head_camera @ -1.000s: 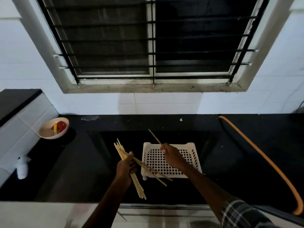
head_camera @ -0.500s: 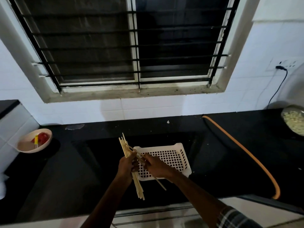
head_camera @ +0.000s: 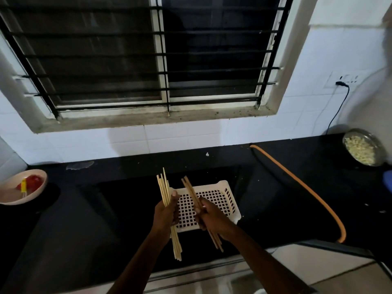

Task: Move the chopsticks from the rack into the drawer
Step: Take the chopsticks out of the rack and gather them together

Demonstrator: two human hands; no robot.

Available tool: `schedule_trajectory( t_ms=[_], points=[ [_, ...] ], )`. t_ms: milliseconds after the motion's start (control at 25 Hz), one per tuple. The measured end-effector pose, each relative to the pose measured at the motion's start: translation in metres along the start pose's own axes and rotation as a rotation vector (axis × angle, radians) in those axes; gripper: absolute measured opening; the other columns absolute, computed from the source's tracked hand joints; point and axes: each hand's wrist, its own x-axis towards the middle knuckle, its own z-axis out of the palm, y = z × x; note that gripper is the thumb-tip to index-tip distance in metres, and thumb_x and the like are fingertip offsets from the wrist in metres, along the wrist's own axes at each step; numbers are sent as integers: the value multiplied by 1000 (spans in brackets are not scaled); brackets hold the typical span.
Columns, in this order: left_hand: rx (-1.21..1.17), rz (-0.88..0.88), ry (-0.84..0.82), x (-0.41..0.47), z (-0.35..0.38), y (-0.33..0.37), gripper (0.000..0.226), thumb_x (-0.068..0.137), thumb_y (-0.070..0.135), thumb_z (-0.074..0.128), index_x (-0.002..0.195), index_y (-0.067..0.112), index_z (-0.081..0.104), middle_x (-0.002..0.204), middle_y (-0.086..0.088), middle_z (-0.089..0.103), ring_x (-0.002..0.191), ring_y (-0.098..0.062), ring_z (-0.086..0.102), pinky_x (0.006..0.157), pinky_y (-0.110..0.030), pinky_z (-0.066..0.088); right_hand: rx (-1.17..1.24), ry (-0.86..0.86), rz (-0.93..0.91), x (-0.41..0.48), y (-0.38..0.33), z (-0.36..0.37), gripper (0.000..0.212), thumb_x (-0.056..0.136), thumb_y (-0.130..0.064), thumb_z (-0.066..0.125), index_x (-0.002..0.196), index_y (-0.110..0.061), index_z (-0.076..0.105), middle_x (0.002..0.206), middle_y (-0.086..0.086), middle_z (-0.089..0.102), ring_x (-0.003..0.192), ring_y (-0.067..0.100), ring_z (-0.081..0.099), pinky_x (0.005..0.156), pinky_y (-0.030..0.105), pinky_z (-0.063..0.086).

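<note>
Home kitchen: black countertop (head_camera: pixel 297 187), white wall tiles (head_camera: pixel 186 139), food bowl (head_camera: pixel 21 188).

— The counter (head_camera: pixel 275 209) looks like black polished stone, glossy. And the chopsticks (head_camera: pixel 164 190)?

— Pale bare wood or bamboo, matt. The rack (head_camera: pixel 230 205) is white plastic, smooth, with a grid of holes.

— The wall (head_camera: pixel 191 134)?

— White glazed tiles, a little shiny. The hose (head_camera: pixel 301 185) looks like orange rubber or plastic, the bowl (head_camera: pixel 12 200) smooth plastic.

Head view, steeply down over counter (head_camera: pixel 89 219).
</note>
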Motion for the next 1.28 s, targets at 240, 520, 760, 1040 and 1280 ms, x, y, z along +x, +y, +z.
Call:
schedule_trajectory(
  t_ms=[240,520,760,1040,1280],
  points=[
    [-69,56,200,-8,21,-4,43,89,44,60,58,18,45,44,8,40,34,-3,35,37,-19,27,176,247,-24,7,19,0,30,85,-50,58,92,-21,60,65,7,54,54,21,50,52,35,43],
    [21,281,302,7,42,-26,40,80,42,70,65,5,61,59,-11,63,53,-24,61,50,-32,48,300,605,-70,27,32,4,36,79,-43,65,64,-10,63,69,22,70,64,38,68,59,52,57],
    [68,332,279,15,58,-60,13,90,13,64,78,19,67,66,9,76,64,-8,74,54,-23,57,377,752,-96,31,60,12,43,81,-36,65,64,3,60,65,31,64,61,41,66,55,57,55],
    [97,328,266,17,46,-115,23,88,18,66,106,4,70,104,-16,75,102,-31,71,87,-51,57,477,810,-133,17,68,32,38,86,-1,65,62,-30,60,67,-11,64,63,-4,66,56,14,51],
    [59,327,252,12,41,-129,14,89,15,64,101,9,70,102,-20,73,98,-38,69,84,-50,58,400,844,-259,5,79,50,13,81,-25,64,71,-19,70,68,4,72,73,7,69,68,42,59]
  ],
)
